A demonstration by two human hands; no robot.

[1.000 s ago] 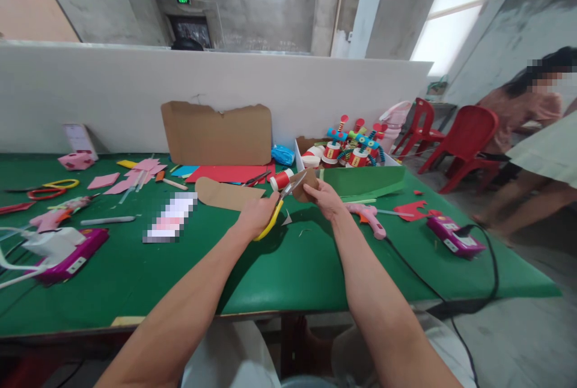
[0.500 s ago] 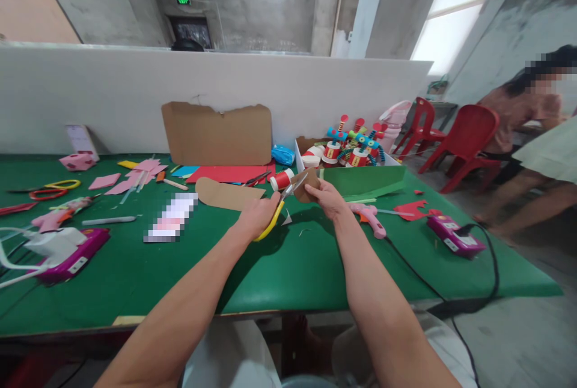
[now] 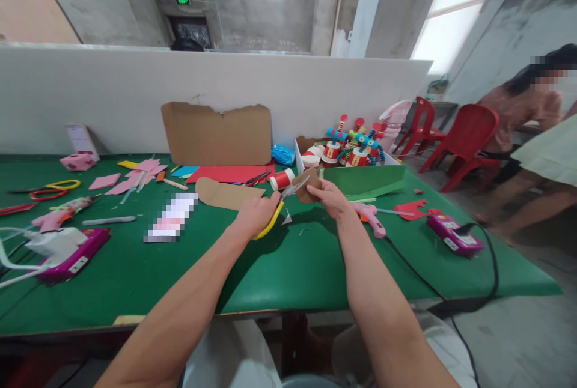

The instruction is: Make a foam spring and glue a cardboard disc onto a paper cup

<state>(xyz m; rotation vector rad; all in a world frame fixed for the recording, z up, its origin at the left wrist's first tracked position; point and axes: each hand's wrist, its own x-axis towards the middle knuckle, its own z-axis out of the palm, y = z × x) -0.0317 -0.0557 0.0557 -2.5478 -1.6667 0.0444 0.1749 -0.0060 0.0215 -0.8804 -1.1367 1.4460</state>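
Observation:
My left hand [image 3: 259, 214] is closed round the yellow handle of a pair of scissors [image 3: 271, 221], whose blades point to the upper right. Between thumb and fingers my right hand [image 3: 331, 197] pinches a small brown piece of cardboard [image 3: 309, 187], and the blades lie against its left side. Just behind the blades a red and white paper cup [image 3: 282, 179] lies on its side. A longer cardboard strip with a rounded end [image 3: 228, 193] rests to the left of the scissors. Below them is a small white scrap [image 3: 287, 216].
A pink glue gun [image 3: 373, 220] with a black cord lies right of my hands, near a purple power strip [image 3: 455, 235]. Behind stands a box [image 3: 369, 181] of paper-cup figures. Pink paper [image 3: 146, 169] and other scissors [image 3: 56, 188] lie left. A person [image 3: 527, 90] is at far right.
The scissor blades have shifted slightly against the cardboard, and the cardboard piece has turned a little in my right hand. Both hands keep their hold.

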